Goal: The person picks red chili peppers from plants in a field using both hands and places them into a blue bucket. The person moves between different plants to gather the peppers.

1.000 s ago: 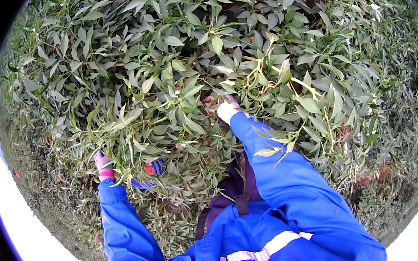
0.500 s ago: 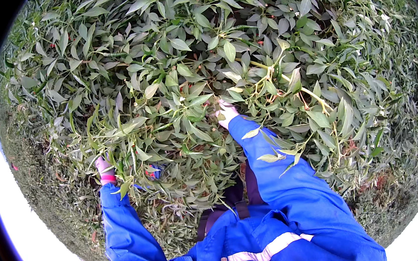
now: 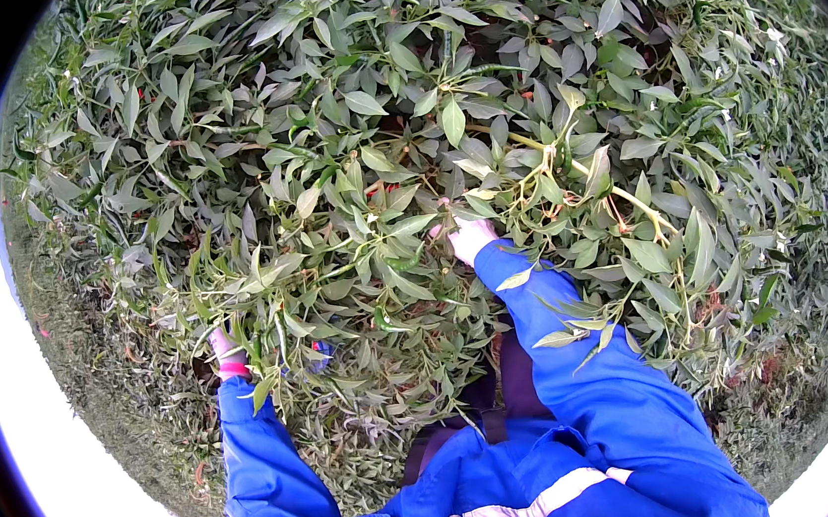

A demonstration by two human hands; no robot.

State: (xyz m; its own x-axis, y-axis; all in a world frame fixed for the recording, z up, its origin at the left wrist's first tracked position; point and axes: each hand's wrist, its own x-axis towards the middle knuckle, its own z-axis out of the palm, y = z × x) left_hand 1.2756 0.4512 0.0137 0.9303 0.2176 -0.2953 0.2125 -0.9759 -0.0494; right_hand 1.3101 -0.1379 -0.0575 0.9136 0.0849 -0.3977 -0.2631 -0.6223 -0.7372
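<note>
My right hand [image 3: 472,238] reaches into the middle of a leafy chili pepper plant [image 3: 365,163], its fingertips among leaves and stems. What they touch is hidden. On the left, my left hand [image 3: 228,348], with a pink band at the wrist, is at the plant's lower edge, its fingers mostly covered by leaves. Slender green chili peppers hang around both hands: one curved green chili pepper [image 3: 386,322] lies between them, and another green chili pepper [image 3: 281,339] hangs just right of my left hand. A red chili pepper [image 3: 383,190] shows above my right hand.
A thick pale branch [image 3: 627,196] bends out over the foliage to the right of my right hand. Something blue and red [image 3: 321,356] shows partly through the leaves near my left hand. Dense pepper plants spread on all sides; my dark trouser legs [image 3: 523,373] stand close against them.
My right hand has shifted slightly to the right and down in the picture. The left hand also sits a little lower and further right, and the whole view has moved slightly.
</note>
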